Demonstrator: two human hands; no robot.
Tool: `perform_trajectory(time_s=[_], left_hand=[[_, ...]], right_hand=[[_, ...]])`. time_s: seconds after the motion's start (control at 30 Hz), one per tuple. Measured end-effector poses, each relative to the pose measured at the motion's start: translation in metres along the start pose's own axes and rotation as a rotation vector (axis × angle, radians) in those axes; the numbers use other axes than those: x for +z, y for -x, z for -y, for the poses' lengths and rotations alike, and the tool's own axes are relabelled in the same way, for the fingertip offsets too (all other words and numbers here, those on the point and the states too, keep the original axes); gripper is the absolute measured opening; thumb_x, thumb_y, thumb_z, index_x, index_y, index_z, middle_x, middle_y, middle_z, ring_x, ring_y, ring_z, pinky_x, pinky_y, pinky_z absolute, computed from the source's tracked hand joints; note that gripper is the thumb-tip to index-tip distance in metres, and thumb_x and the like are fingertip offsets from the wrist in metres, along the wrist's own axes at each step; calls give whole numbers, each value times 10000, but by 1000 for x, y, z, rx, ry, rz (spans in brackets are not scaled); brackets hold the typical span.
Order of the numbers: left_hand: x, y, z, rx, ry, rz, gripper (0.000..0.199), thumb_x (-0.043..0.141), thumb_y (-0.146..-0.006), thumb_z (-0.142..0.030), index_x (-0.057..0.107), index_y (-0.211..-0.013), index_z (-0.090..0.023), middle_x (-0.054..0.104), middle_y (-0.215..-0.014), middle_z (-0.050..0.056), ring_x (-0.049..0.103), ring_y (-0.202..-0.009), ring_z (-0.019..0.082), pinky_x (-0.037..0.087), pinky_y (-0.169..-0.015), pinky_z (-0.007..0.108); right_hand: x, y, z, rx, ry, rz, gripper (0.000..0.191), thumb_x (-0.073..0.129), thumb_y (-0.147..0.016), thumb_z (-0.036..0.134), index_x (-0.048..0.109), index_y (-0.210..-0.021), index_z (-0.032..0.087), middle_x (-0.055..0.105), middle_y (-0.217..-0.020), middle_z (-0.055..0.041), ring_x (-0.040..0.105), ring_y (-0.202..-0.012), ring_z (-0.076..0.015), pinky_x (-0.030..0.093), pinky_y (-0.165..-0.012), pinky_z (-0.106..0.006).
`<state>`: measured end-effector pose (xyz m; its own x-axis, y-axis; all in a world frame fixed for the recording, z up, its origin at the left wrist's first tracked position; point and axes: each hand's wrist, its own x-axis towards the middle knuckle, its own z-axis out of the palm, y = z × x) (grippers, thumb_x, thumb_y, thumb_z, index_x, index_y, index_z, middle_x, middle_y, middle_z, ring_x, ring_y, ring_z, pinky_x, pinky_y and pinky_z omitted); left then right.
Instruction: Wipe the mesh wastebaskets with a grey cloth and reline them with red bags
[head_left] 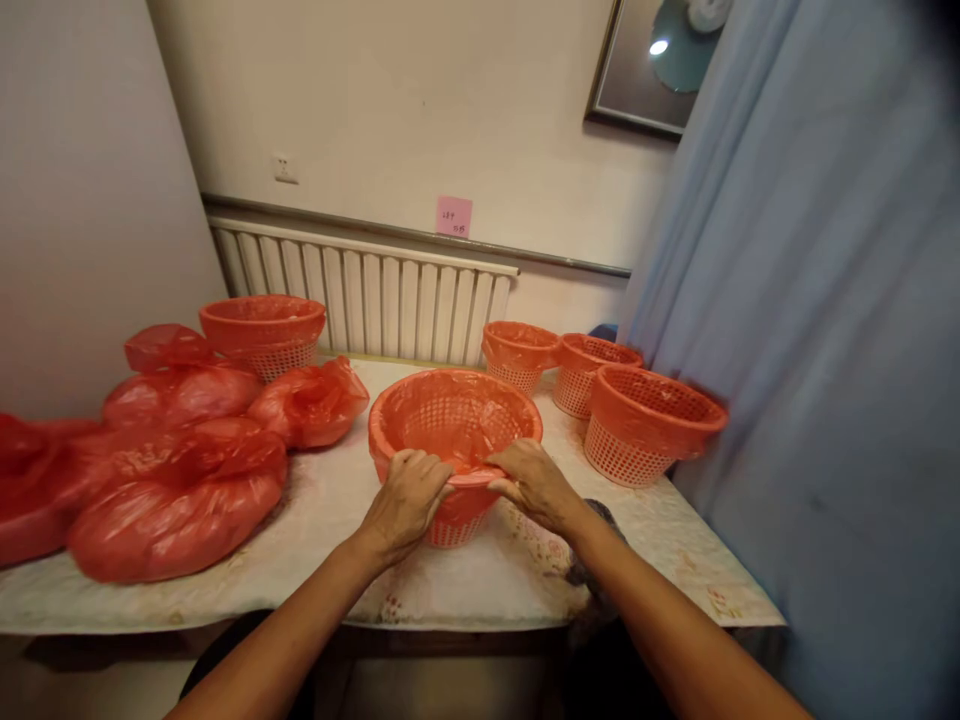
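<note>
A red plastic basket point(456, 530) with lattice sides stands upright at the middle of the table. It is lined with a thin red plastic bag point(427, 420), whose edge is folded outward over the rim. My left hand point(409, 495) is closed on the near rim, fingers inside and thumb toward the outside. At the right part of the same near rim, my right hand point(534, 482) pinches the bag's edge and the rim between thumb and fingers. The bag bunches a little between my hands. Part of the near rim is hidden by my fingers.
Several filled red bags point(180, 500) lie at the left, before another lined basket point(262, 330). Three lined baskets point(652, 420) stand at the right, beside a blue curtain point(825, 300). A dark object point(600, 520) is partly behind my right forearm. A radiator point(367, 290) is behind the table point(322, 560).
</note>
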<state>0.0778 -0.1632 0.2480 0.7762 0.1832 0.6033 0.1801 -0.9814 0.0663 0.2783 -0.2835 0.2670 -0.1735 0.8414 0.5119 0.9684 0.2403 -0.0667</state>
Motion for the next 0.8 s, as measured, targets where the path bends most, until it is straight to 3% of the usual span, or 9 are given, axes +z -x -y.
perform_trajectory(time_s=[0.1,0.2,0.33,0.47,0.6,0.7,0.8], left_hand=[[-2,1,13,45,31,-9,283,327,-976,-285,569,-889,-168,564,-798,45,456,-780,200,349,-798,381],[-5,0,25,70,72,-18,277,329,-974,-306,563,-904,-176,568,-809,40,460,-787,200,349,-802,381],[-14,-2,25,25,76,-33,242,398,-952,-363,563,-908,-191,577,-839,41,475,-834,215,350,-818,392],[-12,-1,1,32,49,-55,251,443,-941,-310,515,-1158,-206,600,-1014,71,484,-975,239,328,-904,427],[4,1,-12,22,-20,-65,209,385,-960,-268,575,-996,-188,566,-793,32,466,-790,208,344,-824,401],[8,1,2,41,-56,-70,268,355,-965,-277,568,-839,-175,534,-742,34,431,-751,206,348,-795,394],[2,1,26,93,-8,-53,300,324,-968,-298,560,-828,-177,530,-764,43,422,-759,208,360,-779,388]], right_hand=[[-6,9,-25,-45,40,20,398,401,-934,512,598,-1012,175,608,-902,-65,502,-863,-202,363,-822,-340],[-3,11,-29,-18,116,-3,353,427,-937,484,584,-893,171,589,-867,-66,484,-836,-203,365,-792,-337],[8,6,-7,51,235,-44,301,450,-945,422,549,-799,177,582,-841,-68,466,-804,-208,345,-744,-333],[20,-3,29,154,324,-70,286,481,-930,430,557,-806,184,583,-808,-68,462,-782,-220,318,-711,-343],[22,-9,48,139,314,-47,288,437,-951,428,566,-850,191,590,-819,-55,469,-781,-216,309,-708,-346],[12,-5,33,45,235,12,310,399,-962,447,572,-925,192,600,-859,-49,481,-813,-205,323,-734,-334],[-1,7,-1,-12,146,26,362,352,-966,472,573,-972,185,594,-891,-57,488,-848,-201,347,-788,-332]])
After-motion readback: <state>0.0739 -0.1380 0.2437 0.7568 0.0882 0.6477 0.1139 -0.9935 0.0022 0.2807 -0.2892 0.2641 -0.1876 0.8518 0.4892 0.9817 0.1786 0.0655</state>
